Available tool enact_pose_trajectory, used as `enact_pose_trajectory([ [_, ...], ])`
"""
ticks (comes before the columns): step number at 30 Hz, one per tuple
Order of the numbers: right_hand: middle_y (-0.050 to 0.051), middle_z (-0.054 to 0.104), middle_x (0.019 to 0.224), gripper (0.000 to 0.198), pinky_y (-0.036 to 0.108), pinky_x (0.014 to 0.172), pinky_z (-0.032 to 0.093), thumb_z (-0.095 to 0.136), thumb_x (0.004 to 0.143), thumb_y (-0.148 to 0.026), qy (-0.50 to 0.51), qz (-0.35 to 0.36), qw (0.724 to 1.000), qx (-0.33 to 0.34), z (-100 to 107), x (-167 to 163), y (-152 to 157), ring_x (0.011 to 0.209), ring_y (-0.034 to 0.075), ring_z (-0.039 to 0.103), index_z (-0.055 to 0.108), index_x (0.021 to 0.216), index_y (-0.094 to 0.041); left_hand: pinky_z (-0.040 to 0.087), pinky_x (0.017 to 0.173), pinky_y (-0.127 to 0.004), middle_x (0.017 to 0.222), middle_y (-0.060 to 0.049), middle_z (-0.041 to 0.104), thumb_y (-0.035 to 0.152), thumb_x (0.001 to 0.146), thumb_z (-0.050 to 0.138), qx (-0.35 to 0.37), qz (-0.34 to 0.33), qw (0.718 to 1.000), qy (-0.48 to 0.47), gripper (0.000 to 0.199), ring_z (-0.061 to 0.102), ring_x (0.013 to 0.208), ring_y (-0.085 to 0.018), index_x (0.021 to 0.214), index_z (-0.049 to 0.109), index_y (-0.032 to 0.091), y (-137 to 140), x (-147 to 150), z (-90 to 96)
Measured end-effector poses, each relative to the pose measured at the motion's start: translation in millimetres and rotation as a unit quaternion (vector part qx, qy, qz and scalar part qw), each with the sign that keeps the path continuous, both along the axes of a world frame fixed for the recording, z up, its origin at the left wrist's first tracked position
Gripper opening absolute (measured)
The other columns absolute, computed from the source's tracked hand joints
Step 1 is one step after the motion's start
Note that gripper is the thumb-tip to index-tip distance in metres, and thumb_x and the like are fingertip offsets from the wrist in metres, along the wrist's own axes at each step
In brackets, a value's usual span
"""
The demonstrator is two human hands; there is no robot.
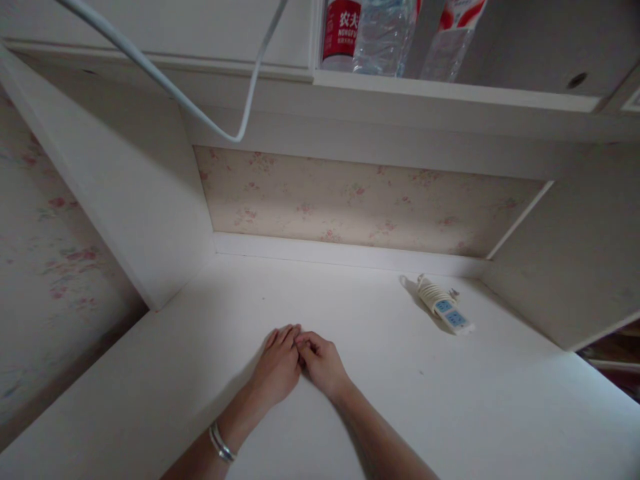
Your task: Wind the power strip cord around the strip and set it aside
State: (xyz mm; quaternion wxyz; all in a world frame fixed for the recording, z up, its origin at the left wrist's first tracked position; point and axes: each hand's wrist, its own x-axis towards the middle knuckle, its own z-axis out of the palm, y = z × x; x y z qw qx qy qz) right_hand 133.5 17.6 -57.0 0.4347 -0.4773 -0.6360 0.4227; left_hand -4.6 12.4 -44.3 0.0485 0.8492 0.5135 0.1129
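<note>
On the white desktop (360, 400), my left hand (280, 367) rests palm down with its fingers stretched forward. A silver bracelet (220, 443) circles that wrist. Against its inner side, my right hand (323, 365) is closed, with thumb and index finger pinched together at the left hand's fingers. Whether anything small sits in that pinch is hidden. A white power strip (454, 317) with blue socket faces lies farther back to the right, its cord (433, 293) wound in a coil around one end, apart from both hands.
Overhead, a shelf (450, 93) holds several plastic bottles, one with a red label (343, 30). A white cable (200, 117) hangs in a loop at the upper left. Side panels (135, 193) bound the desk, and floral wallpaper (350, 200) covers the back.
</note>
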Motion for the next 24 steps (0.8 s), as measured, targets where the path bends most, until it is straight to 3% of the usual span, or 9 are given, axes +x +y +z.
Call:
enact_pose_trajectory([
  [3, 0.000, 0.067, 0.075, 0.027, 0.027, 0.065, 0.047, 0.048, 0.088, -0.038, -0.007, -0.001, 1.000, -0.001, 3, 0, -1, 0.066, 0.015, 0.059, 0.069, 0.098, -0.023, 0.020, 0.113, -0.043, 0.143, -0.008, 0.044, 0.016, 0.087, 0.038, 0.000, 0.000, 1.000, 0.000, 0.048, 0.034, 0.134, -0.023, 0.134, 0.047, 0.018, 0, 0, -0.2],
  [9, 0.001, 0.067, 0.113, 0.034, 0.033, 0.093, 0.046, 0.044, 0.091, -0.039, 0.022, 0.002, 0.999, 0.024, 12, -2, -3, 0.100, 0.018, 0.062, 0.065, 0.116, -0.029, 0.019, 0.113, -0.042, 0.141, -0.009, 0.046, 0.017, 0.088, 0.038, 0.011, -0.003, 1.000, -0.006, 0.047, 0.033, 0.134, -0.023, 0.133, 0.049, 0.016, -1, 0, 0.2],
  [18, 0.001, 0.064, 0.121, 0.036, 0.040, 0.101, 0.042, 0.047, 0.091, -0.045, 0.047, 0.016, 0.999, 0.011, 10, -1, -4, 0.110, 0.020, 0.059, 0.063, 0.120, -0.030, 0.020, 0.113, -0.043, 0.142, -0.010, 0.045, 0.016, 0.087, 0.039, 0.008, -0.004, 1.000, 0.002, 0.048, 0.035, 0.133, -0.025, 0.133, 0.049, 0.013, 0, 0, -1.1],
  [24, 0.000, 0.066, 0.117, 0.035, 0.041, 0.097, 0.045, 0.044, 0.092, -0.041, 0.037, 0.030, 0.999, 0.012, 7, 0, -3, 0.103, 0.019, 0.062, 0.062, 0.120, -0.032, 0.019, 0.113, -0.043, 0.143, -0.010, 0.044, 0.016, 0.087, 0.039, 0.006, -0.008, 1.000, 0.001, 0.049, 0.034, 0.134, -0.024, 0.134, 0.048, 0.014, 1, 0, 0.6],
])
